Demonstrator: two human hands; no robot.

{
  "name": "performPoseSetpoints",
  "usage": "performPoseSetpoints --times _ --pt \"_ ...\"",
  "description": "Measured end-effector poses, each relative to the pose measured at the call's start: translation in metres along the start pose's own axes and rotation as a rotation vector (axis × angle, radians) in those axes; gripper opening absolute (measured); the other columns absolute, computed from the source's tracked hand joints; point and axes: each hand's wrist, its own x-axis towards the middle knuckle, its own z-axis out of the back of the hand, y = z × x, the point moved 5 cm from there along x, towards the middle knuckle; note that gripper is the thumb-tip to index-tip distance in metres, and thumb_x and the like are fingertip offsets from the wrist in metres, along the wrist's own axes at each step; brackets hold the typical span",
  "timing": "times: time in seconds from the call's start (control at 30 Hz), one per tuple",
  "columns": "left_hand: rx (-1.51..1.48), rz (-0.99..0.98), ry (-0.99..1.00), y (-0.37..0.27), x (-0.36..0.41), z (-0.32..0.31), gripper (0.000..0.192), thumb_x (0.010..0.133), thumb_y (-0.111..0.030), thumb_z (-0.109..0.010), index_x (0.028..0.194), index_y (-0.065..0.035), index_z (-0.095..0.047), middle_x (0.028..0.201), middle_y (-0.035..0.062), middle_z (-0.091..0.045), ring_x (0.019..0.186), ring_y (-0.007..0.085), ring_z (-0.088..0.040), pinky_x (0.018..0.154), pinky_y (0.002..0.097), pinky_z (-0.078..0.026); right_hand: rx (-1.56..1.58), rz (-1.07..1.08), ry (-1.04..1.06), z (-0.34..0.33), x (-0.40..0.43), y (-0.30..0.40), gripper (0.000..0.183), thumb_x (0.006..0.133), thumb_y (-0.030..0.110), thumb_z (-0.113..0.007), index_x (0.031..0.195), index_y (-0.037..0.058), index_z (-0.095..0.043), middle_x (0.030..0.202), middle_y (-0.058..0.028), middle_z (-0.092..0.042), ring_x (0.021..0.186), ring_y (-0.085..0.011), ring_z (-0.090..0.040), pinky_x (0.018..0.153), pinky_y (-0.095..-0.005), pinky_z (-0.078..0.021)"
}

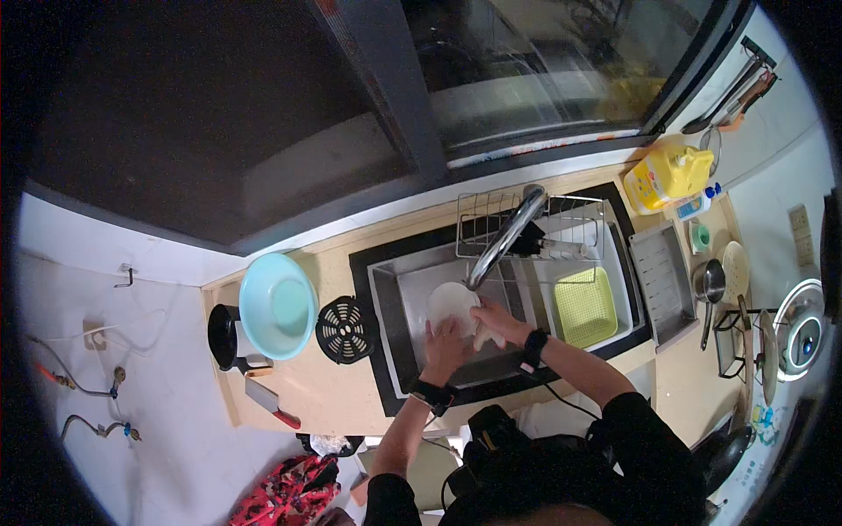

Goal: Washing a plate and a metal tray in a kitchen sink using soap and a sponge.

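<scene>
Over the left basin of a stainless steel sink [408,283], a round white dish [452,304] lies under the chrome faucet [506,240]. My left hand [446,348] rests with spread fingers on the dish's near part; whether it grips the dish is unclear. My right hand [498,321] is at the dish's right edge, with a whitish cloth-like item [487,338] hanging below its fingers. That item's exact kind cannot be told. Both wrists wear black bands.
A wire rack [559,197] spans the sink behind the faucet; a green basket [585,308] sits in the right basin. Left are a black slotted tray [345,330], a light blue basin [277,306] and a cleaver [263,394]. A yellow jug [664,177] and a small saucepan [709,281] stand right.
</scene>
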Motion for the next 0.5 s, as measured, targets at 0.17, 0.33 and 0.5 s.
performPoseSetpoints --times 0.17,0.33,0.5 --pt "-0.044 0.024 0.100 -0.004 0.007 0.019 0.051 0.065 -0.038 -0.066 0.106 -0.0095 -0.056 0.114 0.0054 -0.052 0.111 0.0217 -0.047 0.100 0.0534 -0.023 0.383 0.038 -0.079 0.003 -0.005 -0.001 0.025 0.079 0.027 -0.054 0.072 0.0034 -0.049 0.068 -0.0044 -0.051 0.062 -0.0139 -0.048 0.058 -0.0326 -0.0389" --pt "0.020 -0.040 0.109 0.002 0.000 0.006 0.043 0.069 -0.035 -0.063 0.107 -0.0150 -0.056 0.115 0.0041 -0.051 0.115 0.0206 -0.042 0.099 0.0585 -0.019 0.047 -0.045 -0.043 0.004 0.000 -0.008 0.029 0.080 0.026 -0.049 0.094 -0.0003 -0.050 0.078 -0.0067 -0.053 0.070 -0.0140 -0.051 0.060 -0.0273 -0.0426" --pt "0.118 0.116 0.118 -0.004 0.006 0.019 0.039 0.070 -0.031 -0.062 0.107 -0.0190 -0.056 0.118 0.0010 -0.049 0.117 0.0202 -0.040 0.097 0.0636 -0.017 0.249 -0.052 -0.073 -0.001 0.003 -0.021 0.030 0.080 0.026 -0.049 0.094 -0.0005 -0.050 0.078 -0.0074 -0.053 0.070 -0.0150 -0.053 0.060 -0.0274 -0.0443"
